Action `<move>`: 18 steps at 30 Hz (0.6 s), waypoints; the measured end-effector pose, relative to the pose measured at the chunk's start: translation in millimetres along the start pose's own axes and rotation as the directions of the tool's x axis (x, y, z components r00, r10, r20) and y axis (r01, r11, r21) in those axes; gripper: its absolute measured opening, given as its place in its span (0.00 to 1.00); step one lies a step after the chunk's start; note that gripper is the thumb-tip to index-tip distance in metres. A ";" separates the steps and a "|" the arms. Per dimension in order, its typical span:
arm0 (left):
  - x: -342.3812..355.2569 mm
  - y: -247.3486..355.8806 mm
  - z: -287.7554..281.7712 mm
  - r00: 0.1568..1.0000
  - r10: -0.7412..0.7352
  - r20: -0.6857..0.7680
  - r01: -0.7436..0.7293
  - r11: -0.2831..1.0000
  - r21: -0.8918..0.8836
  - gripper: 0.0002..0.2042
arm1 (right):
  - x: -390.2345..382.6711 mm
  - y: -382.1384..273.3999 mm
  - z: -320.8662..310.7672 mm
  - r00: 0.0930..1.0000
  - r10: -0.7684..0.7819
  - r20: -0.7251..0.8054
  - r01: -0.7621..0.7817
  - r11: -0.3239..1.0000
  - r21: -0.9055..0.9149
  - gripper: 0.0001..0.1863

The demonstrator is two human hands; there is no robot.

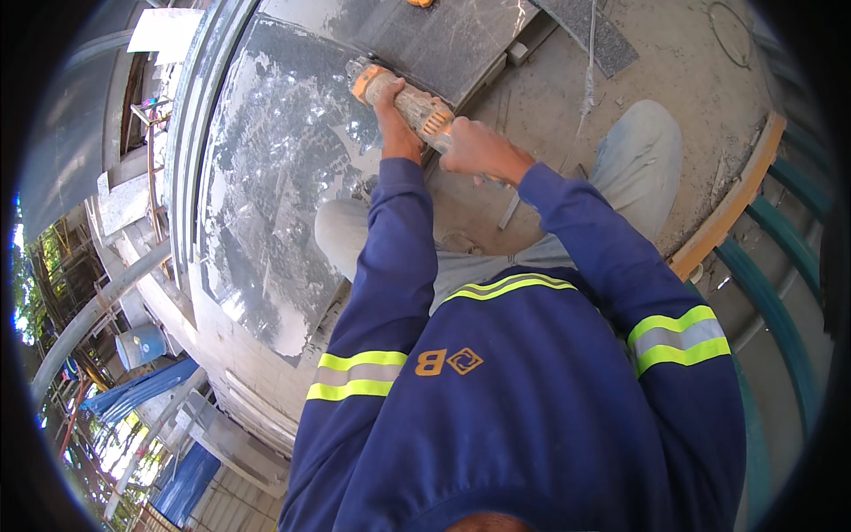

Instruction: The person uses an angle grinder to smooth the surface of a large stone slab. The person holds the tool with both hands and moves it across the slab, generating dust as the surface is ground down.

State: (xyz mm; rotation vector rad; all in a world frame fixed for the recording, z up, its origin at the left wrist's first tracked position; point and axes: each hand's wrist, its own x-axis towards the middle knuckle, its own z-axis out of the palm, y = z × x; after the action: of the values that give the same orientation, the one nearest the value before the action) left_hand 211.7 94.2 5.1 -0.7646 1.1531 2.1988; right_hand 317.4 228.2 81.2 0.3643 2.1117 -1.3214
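Note:
A dusty grey and orange angle grinder (406, 104) lies slantwise across both hands, its head at the upper left over a dark stone slab (292, 115). My left hand (396, 127) is closed round the middle of its body. Behind it, my right hand (483, 152) grips the rear end, near the orange vents, with the fingers wrapped round. The slab's dark face carries pale, patchy dust or residue. The head's working end is small and unclear, and I cannot tell whether it touches the slab.
Another dark slab (443, 35) adjoins at the top, with a loose stone strip (596, 35) beyond. A cord (589, 84) hangs at the upper right over the dusty floor (532, 115). Teal railings (771, 301) and a wooden edge (736, 199) curve along the right. A blue bucket (140, 346) stands lower left.

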 end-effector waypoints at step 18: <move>-5.3 -3.6 -0.4 0.999 0.039 0.007 -0.039 0.998 0.051 0.25 | -11.3 -3.5 -4.3 1.000 0.007 0.028 -0.008 1.000 0.012 0.21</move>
State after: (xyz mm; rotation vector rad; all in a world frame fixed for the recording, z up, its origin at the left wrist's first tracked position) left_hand 218.0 94.6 6.6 -0.7197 1.2263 2.1932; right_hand 322.8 231.4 92.2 0.3566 2.0788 -1.3279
